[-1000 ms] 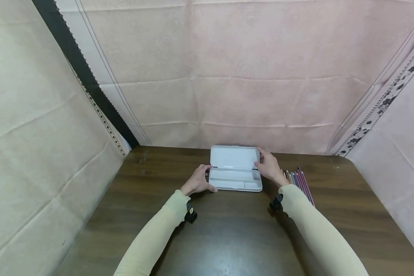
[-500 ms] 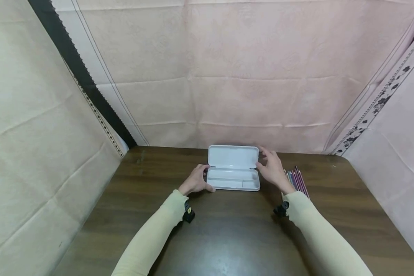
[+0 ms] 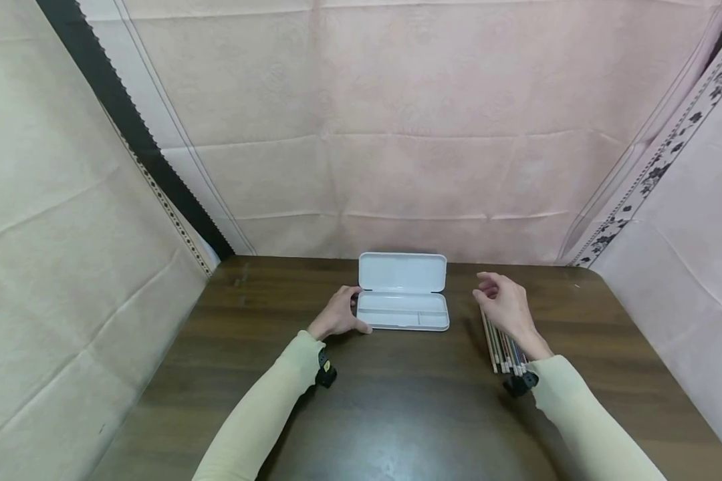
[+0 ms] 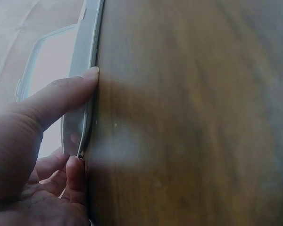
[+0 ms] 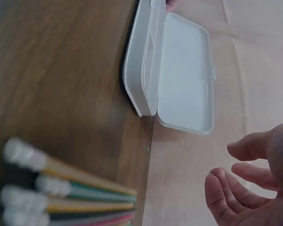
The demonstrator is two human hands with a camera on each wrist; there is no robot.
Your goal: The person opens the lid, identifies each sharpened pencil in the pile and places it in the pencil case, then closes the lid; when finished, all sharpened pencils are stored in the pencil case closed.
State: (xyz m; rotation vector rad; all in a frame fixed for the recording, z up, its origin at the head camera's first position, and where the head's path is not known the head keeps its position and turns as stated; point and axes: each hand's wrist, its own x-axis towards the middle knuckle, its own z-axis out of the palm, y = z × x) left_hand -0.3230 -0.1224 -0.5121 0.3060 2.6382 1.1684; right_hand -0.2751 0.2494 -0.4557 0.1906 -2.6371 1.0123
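A white plastic pencil case [image 3: 397, 321] stands at the back middle of the table, its lid [image 3: 402, 272] raised and its divided inside bare. My left hand [image 3: 339, 312] holds it by the left end. In the left wrist view the thumb [image 4: 66, 94] lies on the front wall and the fingertips [image 4: 75, 174] touch the end wall. Several pencils [image 3: 498, 347] lie side by side to the right of the case. Over their far ends hovers my right hand [image 3: 508, 307], fingers loosely bent and holding nothing. White ends of the pencils [image 5: 26, 200] show in the right wrist view.
A brown wooden table [image 3: 397, 414] carries everything. Pale cloth [image 3: 421, 133] hangs behind its far edge, and more cloth [image 3: 698, 267] lines both sides. Black wrist cameras [image 3: 326, 371] sit below the sleeves.
My right hand has come away from the lid's right edge and moved right, over the pencils. My left hand keeps its place on the case, and the lid stays up.
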